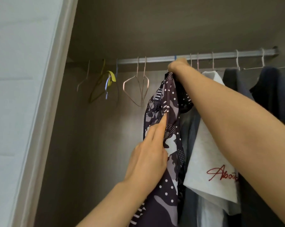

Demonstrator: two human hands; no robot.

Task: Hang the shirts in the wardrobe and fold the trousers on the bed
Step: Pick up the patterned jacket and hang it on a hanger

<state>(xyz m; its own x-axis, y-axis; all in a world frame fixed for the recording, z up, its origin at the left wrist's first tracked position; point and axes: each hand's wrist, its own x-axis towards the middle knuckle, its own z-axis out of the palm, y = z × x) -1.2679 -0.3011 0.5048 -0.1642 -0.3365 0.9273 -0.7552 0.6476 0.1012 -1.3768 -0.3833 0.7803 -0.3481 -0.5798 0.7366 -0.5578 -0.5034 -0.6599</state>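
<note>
Under the silver metal wardrobe rail [154, 59], the right hand [177, 65] gripped the top of the dark purple patterned shirt [164, 102] while the left hand [148, 159] pressed straight fingers against its fabric

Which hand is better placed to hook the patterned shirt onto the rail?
Probably the right hand: it holds the top of the patterned shirt at the rail. The left hand is lower, straight fingers only touching the fabric.

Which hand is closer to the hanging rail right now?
Right. The right hand is up at the rail, holding the top of the patterned shirt; the left hand is well below, touching that shirt.
</note>
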